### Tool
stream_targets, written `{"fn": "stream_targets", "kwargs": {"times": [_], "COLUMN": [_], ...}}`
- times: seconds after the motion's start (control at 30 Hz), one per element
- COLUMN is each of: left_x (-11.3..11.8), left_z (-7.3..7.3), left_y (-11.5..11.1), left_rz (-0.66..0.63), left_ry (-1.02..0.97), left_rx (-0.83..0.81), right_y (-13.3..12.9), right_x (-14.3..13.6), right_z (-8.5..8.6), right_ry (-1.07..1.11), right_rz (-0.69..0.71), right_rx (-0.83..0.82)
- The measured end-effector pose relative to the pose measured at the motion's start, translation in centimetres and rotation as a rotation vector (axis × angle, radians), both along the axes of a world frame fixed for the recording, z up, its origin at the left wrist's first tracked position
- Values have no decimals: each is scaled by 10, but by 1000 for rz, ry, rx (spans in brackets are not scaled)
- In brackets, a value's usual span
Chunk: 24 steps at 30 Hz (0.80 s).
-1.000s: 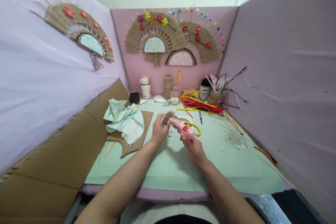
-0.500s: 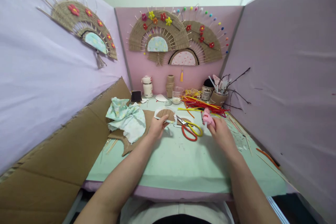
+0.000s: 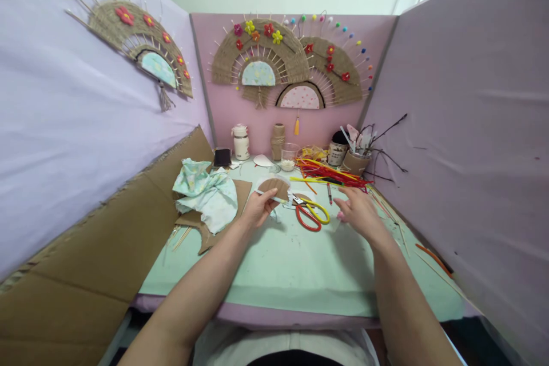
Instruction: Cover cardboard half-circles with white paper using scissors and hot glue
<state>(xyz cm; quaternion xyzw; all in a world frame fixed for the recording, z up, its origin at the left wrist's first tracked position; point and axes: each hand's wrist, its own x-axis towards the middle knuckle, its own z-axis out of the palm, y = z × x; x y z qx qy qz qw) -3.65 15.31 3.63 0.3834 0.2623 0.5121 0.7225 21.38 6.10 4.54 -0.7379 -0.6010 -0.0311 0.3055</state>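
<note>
My left hand [image 3: 259, 206] grips a half-round piece of cardboard [image 3: 274, 186] along its straight edge, thumb on top; pale fabric folds over its rim. Just right of it lie scissors [image 3: 312, 215] with one red and one yellow handle, blades toward the cardboard. A second brown cardboard piece [image 3: 302, 198] rests partly under the blades. My right hand [image 3: 357, 210] hovers over the table's right side with its fingers apart. Beneath it a bit of the pink glue gun [image 3: 341, 215] shows; my hand hides the rest. A dark red pen [image 3: 329, 193] lies beside the fingertips.
Crumpled floral fabric [image 3: 206, 191] lies on cut cardboard [image 3: 206, 243] at left. Red and yellow pipe cleaners [image 3: 326, 172], a twine spool [image 3: 278, 142], a plastic cup [image 3: 290, 157] and a pot of twigs [image 3: 357, 161] stand behind. Woven fans [image 3: 257, 40] hang on the panels.
My right hand has let go of the pink glue gun, which now sits lower, under the hand. The fingers have spread. My left hand still holds the cardboard in nearly the same place.
</note>
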Motion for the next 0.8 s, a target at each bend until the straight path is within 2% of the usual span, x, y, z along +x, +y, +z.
{"fn": "stream_targets", "kwargs": {"times": [0.07,0.13,0.23,0.33,0.4,0.5,0.8], "left_x": [0,0,-2,-2,-1,1,2], "left_z": [0,1,3,4,4,4,5], "left_y": [0,0,-1,-2,-4,-7,-11], "left_rz": [-10,-27,-57,-82,-102,-137,-156], "left_ry": [-16,-46,-77,-88,-89,-77,17], "left_rx": [3,15,30,25,21,24,63], "right_y": [15,31,51,60,61,59,53], "right_x": [-21,-43,-68,-80,-82,-83,-89], "right_z": [12,16,6,-12,-21,-27,-26], "right_ry": [189,416,688,811,835,811,608], "right_rz": [288,520,732,913,953,937,881], "right_rx": [156,122,24,-11,-12,-1,129]}}
